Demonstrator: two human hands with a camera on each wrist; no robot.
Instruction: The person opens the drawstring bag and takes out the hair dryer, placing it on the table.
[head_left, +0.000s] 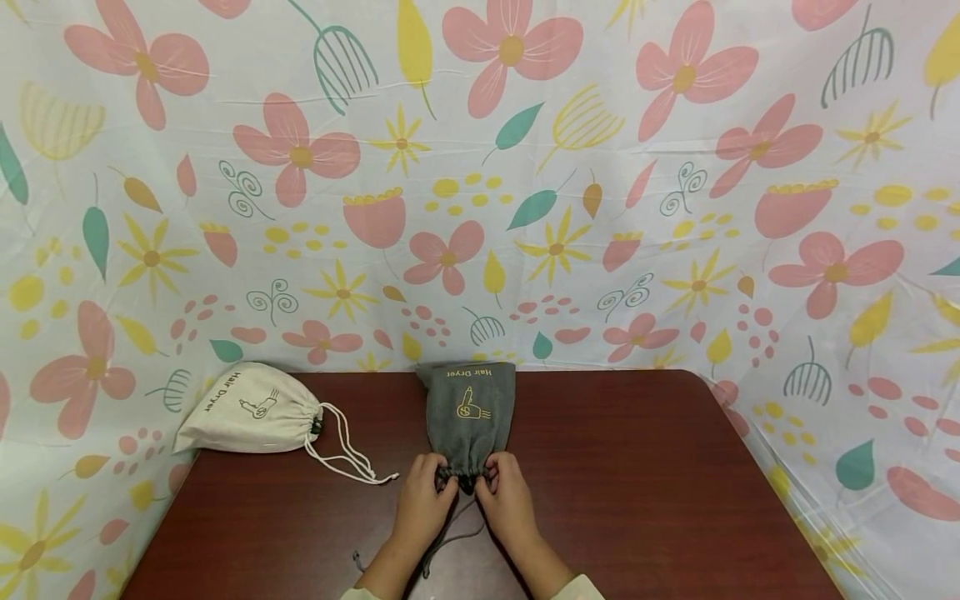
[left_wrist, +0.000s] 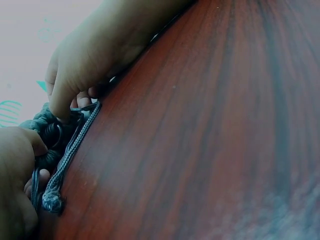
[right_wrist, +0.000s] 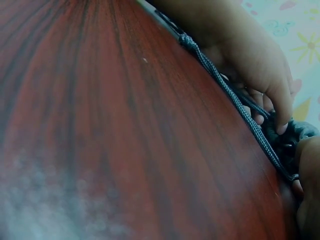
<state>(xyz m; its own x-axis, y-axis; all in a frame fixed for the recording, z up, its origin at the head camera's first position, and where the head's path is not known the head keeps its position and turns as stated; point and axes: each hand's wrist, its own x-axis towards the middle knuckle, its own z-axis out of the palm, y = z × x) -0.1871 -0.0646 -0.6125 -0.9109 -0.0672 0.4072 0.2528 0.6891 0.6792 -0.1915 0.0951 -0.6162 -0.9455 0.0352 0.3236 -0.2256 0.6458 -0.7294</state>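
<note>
A dark grey drawstring bag (head_left: 471,408), printed "Hair Dryer" with a yellow dryer picture, lies on the table with its gathered mouth facing me. My left hand (head_left: 425,497) pinches the left side of that mouth. On the other side, my right hand (head_left: 507,497) pinches the cloth in the same way. Something black and coiled, like a cord, shows inside the mouth (left_wrist: 52,134) in the left wrist view. Grey drawstrings (right_wrist: 235,100) hang from the bag and trail over the table between my forearms. What fills the bag is mostly hidden.
A cream drawstring bag (head_left: 255,410), also printed "Hair Dryer", lies at the table's left edge. Its white cords (head_left: 348,450) stretch to the right, and something dark shows at its mouth. Behind the brown wooden table (head_left: 637,483) hangs a flowered curtain (head_left: 480,192).
</note>
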